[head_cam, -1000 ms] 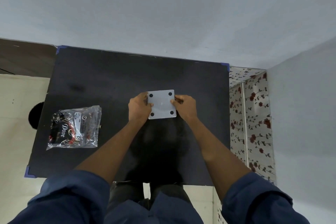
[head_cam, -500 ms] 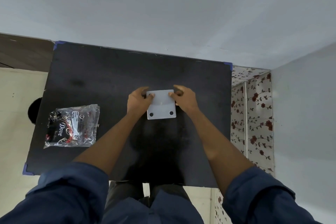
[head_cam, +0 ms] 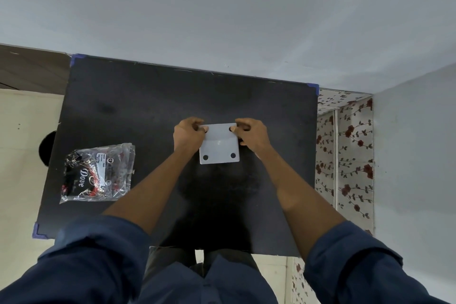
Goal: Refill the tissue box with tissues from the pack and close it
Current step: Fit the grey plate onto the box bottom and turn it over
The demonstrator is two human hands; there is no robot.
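White square plastic tissue box (head_cam: 219, 143), bottom up, mid table (head_cam: 138, 106); left hand (head_cam: 187, 134) and right hand (head_cam: 251, 134) clamp its far corners, now tilted. Crinkly clear tissue pack (head_cam: 97, 173) left.

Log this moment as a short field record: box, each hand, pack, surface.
box: white tissue box, underside up, two round feet showing near its close edge
left hand: gripping the box's far-left corner
right hand: gripping the box's far-right corner
pack: tissue pack, lying untouched to the left
surface: black table
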